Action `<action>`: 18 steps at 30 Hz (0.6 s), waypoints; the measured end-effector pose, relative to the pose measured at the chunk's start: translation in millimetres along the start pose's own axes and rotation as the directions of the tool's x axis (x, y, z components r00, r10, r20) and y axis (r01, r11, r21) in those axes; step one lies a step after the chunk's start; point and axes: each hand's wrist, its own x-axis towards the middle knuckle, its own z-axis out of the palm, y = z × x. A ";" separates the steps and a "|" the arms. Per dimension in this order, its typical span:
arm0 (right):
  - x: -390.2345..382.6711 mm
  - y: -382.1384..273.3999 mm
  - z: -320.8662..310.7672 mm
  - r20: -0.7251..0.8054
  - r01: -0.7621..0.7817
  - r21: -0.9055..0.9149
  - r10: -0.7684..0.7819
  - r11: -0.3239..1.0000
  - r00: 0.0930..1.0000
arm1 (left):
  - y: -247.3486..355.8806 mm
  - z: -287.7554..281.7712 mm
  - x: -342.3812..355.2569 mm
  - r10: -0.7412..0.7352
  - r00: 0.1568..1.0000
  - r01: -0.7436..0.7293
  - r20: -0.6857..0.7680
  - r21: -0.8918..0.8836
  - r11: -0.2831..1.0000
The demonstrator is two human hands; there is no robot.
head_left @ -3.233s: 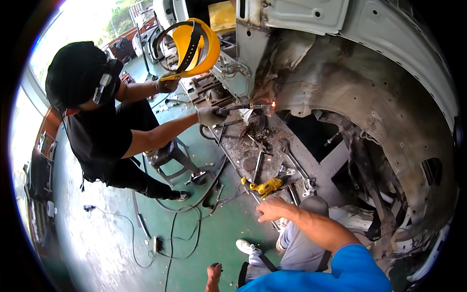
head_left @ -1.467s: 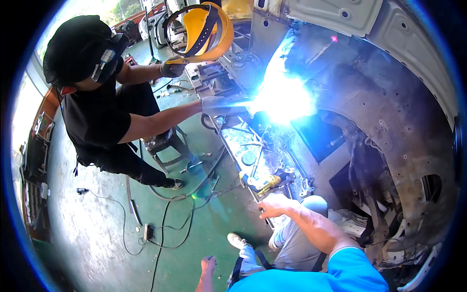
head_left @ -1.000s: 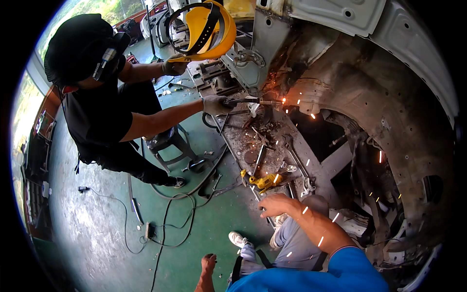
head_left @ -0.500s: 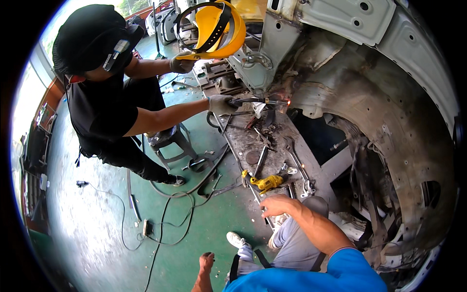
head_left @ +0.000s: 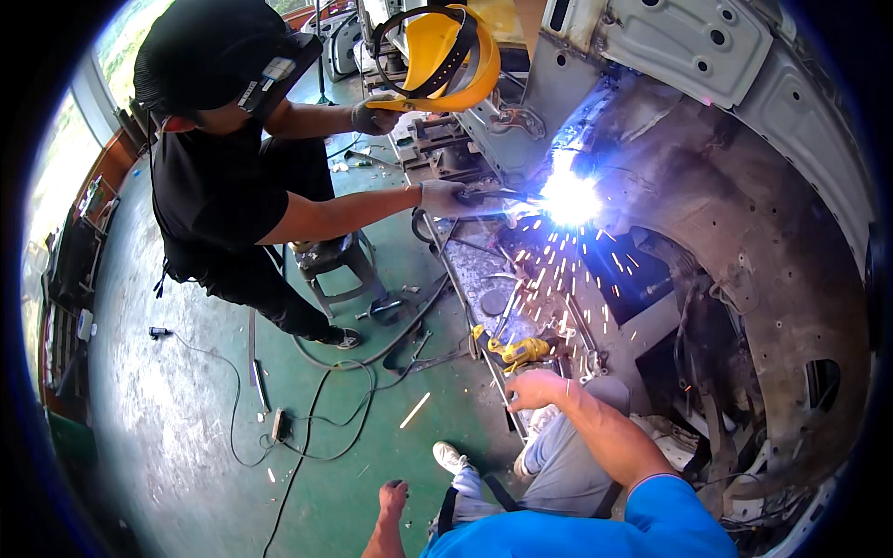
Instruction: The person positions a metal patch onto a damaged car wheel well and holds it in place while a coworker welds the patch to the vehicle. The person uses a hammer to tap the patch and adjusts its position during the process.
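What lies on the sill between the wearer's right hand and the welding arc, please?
In the head view, a yellow-handled tool lies just beyond the right hand; farther up, a dark round disc, scattered scrap and falling sparks cover the sill below the arc.

**Welding sparks in a car-body workshop**

A co-worker in black clothing [head_left: 219, 177] sits on a small metal stool [head_left: 337, 270] on the green floor [head_left: 186, 437]. One gloved hand [head_left: 445, 197] holds a welding torch [head_left: 498, 195] against the bare wheel arch [head_left: 744, 223] of a stripped car body, where a white-blue arc [head_left: 569, 197] throws sparks downward. The other gloved hand [head_left: 374, 115] lifts a yellow face shield [head_left: 445, 56]. Black cables [head_left: 316, 418] loop across the floor. A white sneaker [head_left: 450, 457] rests near the lower edge.
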 end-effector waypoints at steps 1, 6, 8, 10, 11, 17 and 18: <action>2.8 2.7 2.6 -0.005 0.018 0.003 -0.018 1.000 1.000 | -1.7 -1.6 0.4 -0.001 1.000 0.001 0.000 -0.006 1.000; 4.4 7.4 6.8 0.008 -0.015 0.033 0.015 0.999 1.000 | -4.1 1.9 1.3 0.016 1.000 -0.016 -0.003 -0.037 0.999; 7.8 11.1 10.6 0.015 -0.009 0.026 0.009 1.000 1.000 | -4.8 -0.2 3.6 0.023 0.999 -0.022 0.039 -0.023 1.000; 7.4 15.5 13.1 0.000 0.001 0.015 -0.001 1.000 1.000 | -4.1 3.8 4.5 0.011 0.998 -0.010 0.055 -0.016 1.000; 6.8 15.0 13.1 -0.006 0.001 0.014 -0.001 1.000 1.000 | -3.6 5.4 3.3 -0.008 0.999 0.009 0.045 -0.017 1.000; 2.5 9.5 5.6 0.000 0.001 0.035 -0.001 0.999 1.000 | -5.1 6.0 0.4 -0.011 1.000 0.012 0.026 -0.030 0.999; 1.9 9.2 4.8 0.000 -0.001 0.037 0.001 0.999 1.000 | -5.3 6.0 0.4 -0.008 1.000 0.009 0.028 -0.026 1.000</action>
